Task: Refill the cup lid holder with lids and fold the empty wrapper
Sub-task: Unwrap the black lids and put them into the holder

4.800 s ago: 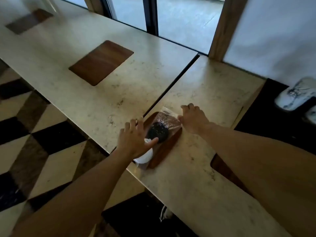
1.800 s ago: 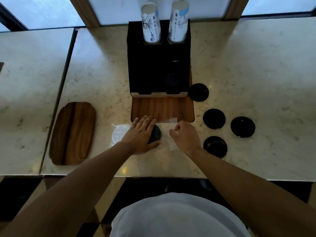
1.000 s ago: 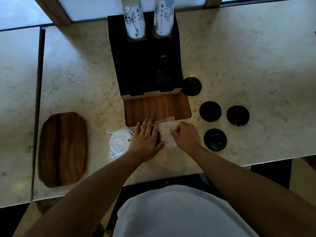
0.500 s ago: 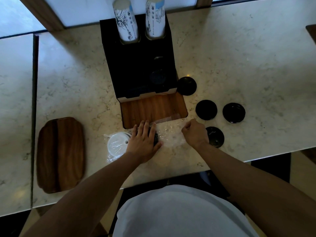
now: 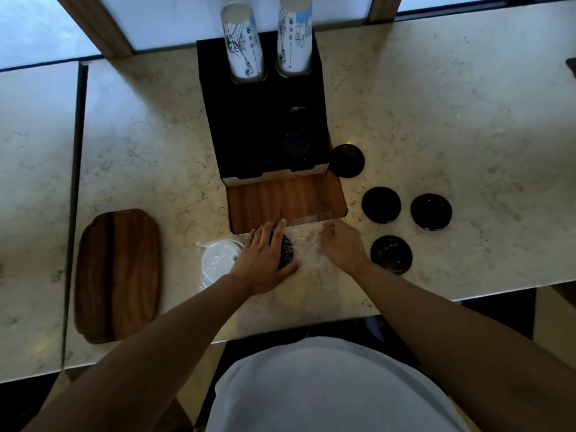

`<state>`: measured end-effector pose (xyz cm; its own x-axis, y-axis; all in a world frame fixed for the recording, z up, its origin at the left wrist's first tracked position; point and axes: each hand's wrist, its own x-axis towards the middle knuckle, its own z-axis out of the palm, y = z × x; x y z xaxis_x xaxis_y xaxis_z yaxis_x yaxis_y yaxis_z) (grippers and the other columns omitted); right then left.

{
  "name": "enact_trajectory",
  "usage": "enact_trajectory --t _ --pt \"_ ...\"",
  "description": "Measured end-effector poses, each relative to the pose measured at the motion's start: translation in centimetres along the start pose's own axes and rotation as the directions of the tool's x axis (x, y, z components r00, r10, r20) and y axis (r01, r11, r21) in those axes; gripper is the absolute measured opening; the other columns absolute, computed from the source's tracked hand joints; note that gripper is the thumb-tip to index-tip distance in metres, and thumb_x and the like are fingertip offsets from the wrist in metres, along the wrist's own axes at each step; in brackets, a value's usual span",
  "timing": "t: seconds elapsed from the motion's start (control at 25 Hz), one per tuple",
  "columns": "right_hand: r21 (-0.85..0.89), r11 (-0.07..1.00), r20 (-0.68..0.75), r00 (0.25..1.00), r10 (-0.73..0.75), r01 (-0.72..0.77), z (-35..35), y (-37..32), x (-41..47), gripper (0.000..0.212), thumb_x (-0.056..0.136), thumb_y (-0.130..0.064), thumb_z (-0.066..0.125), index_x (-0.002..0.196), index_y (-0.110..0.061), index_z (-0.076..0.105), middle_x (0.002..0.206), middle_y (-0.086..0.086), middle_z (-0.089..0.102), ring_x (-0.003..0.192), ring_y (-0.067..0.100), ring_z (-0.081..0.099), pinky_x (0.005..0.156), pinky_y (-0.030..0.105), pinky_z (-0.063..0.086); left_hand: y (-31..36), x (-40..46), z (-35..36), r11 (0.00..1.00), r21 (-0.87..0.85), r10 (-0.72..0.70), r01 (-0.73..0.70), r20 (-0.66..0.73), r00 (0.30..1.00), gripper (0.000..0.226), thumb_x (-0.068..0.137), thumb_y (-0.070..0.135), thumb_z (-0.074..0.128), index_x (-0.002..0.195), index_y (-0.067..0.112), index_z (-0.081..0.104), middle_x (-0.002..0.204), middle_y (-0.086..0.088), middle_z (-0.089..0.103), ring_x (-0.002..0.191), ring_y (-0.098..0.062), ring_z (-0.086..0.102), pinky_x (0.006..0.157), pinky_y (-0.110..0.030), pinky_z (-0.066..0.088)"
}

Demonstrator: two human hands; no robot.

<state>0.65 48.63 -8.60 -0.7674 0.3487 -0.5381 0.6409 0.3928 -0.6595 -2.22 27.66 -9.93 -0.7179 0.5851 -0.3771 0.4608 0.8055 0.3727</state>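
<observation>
A clear plastic wrapper (image 5: 307, 249) lies on the marble counter in front of the black cup and lid holder (image 5: 265, 126). Inside the wrapper sit a white lid (image 5: 216, 260) at the left end and black lids (image 5: 286, 252) in the middle. My left hand (image 5: 265, 258) lies over the black lids with fingers straight, pressing the wrapper down. My right hand (image 5: 341, 246) has its fingers curled on the wrapper's right, open end. Several loose black lids (image 5: 381, 204) lie on the counter to the right.
Two stacks of printed paper cups (image 5: 243, 45) stand in the holder's back. A wooden board (image 5: 286, 199) sits under the holder's front. A wooden tray (image 5: 117, 274) lies at the left. The counter edge runs close to my body.
The view shifted slightly. My right hand moved back left along the wrapper's open end. My left hand stayed on the lids.
</observation>
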Motion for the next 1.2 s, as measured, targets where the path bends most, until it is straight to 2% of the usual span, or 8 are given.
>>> enact_trajectory --t 0.12,0.32,0.44,0.56,0.72,0.92,1.08,1.2 --pt "0.471 0.844 0.124 0.967 0.223 -0.255 0.0 -0.8 0.1 0.024 0.099 -0.004 0.046 0.090 0.001 0.067 0.073 0.016 0.065 0.062 0.024 0.061 0.051 0.029 0.053 -0.2 -0.2 -0.5 0.993 -0.116 -0.012 0.009 -0.025 1.000 0.104 0.084 0.079 0.046 0.159 0.027 -0.005 0.167 -0.013 0.010 0.154 -0.038 0.010 0.121 -0.047 0.008" --pt "0.412 0.836 0.322 0.916 0.239 -0.363 -0.8 -1.2 0.4 0.024 0.094 -0.004 0.051 0.096 0.003 0.074 0.064 0.006 0.057 0.051 0.014 0.046 0.048 0.029 0.037 -1.9 -0.7 -1.7 0.999 0.052 0.020 -0.013 -0.127 0.992 0.120 0.073 0.088 0.047 0.159 0.017 0.003 0.164 -0.017 0.024 0.153 -0.035 0.018 0.122 -0.044 -0.002" --pt "0.517 0.748 0.450 0.875 0.176 -0.416 -1.0 -1.5 0.7 0.021 0.098 0.007 0.044 0.100 0.003 0.065 0.082 0.010 0.070 0.058 0.014 0.061 0.054 0.030 0.053 -3.4 -1.7 -1.7 0.989 0.146 0.005 0.006 -0.076 0.997 0.129 0.068 0.093 0.045 0.160 0.014 0.003 0.166 -0.016 0.022 0.154 -0.034 0.014 0.125 -0.046 -0.003" --pt "0.453 0.801 0.513 0.849 0.125 -0.392 -0.8 -1.4 0.9 0.019 0.098 0.009 0.051 0.104 0.002 0.068 0.104 0.021 0.072 0.071 0.018 0.068 0.066 0.029 0.058 -4.8 -2.4 -1.4 0.985 0.171 -0.033 0.037 -0.030 0.999 0.137 0.063 0.099 0.037 0.160 0.011 0.001 0.168 -0.017 0.018 0.156 -0.034 0.010 0.127 -0.048 0.001" --pt "0.364 0.873 0.520 0.849 0.098 -0.324 -0.2 -1.6 1.2 0.018 0.095 -0.001 0.064 0.111 0.002 0.071 0.114 0.027 0.072 0.092 0.029 0.070 0.089 0.038 0.051 -5.3 -2.7 -1.1 0.970 0.234 -0.062 0.064 -0.015 0.998 0.132 0.067 0.095 0.044 0.160 0.009 0.008 0.165 -0.019 0.022 0.154 -0.036 0.014 0.127 -0.052 0.003" --pt "0.387 0.854 0.526 0.844 0.107 -0.349 0.5 -2.7 1.3 0.023 0.093 0.004 0.066 0.116 0.007 0.070 0.113 0.026 0.072 0.088 0.026 0.076 0.069 0.028 0.063 -5.1 -2.5 -1.0 0.961 0.266 -0.069 0.071 -0.019 0.997 0.113 0.074 0.088 0.048 0.156 0.013 0.027 0.162 -0.018 0.028 0.151 -0.036 0.021 0.126 -0.053 0.011" --pt "0.295 0.920 0.505 0.860 0.077 -0.256 1.2 -3.2 1.0 0.026 0.084 -0.009 0.080 0.106 0.004 0.075 0.109 0.022 0.075 0.089 0.023 0.071 0.089 0.037 0.060 -5.4 -2.7 -1.0 0.959 0.278 -0.053 0.059 -0.028 0.998 0.107 0.077 0.085 0.052 0.153 0.012 0.035 0.158 -0.019 0.035 0.147 -0.037 0.029 0.123 -0.051 0.017" --pt "0.254 0.939 0.502 0.862 0.078 -0.233 1.4 -3.4 1.0 0.027 0.084 -0.013 0.081 0.107 -0.001 0.076 0.107 0.015 0.076 0.086 0.016 0.069 0.079 0.028 0.059 -5.5 -2.6 -1.0 0.955 0.294 -0.044 0.050 -0.029 0.999 0.102 0.080 0.083 0.052 0.152 0.013 0.036 0.156 -0.019 0.037 0.145 -0.037 0.033 0.121 -0.051 0.020"
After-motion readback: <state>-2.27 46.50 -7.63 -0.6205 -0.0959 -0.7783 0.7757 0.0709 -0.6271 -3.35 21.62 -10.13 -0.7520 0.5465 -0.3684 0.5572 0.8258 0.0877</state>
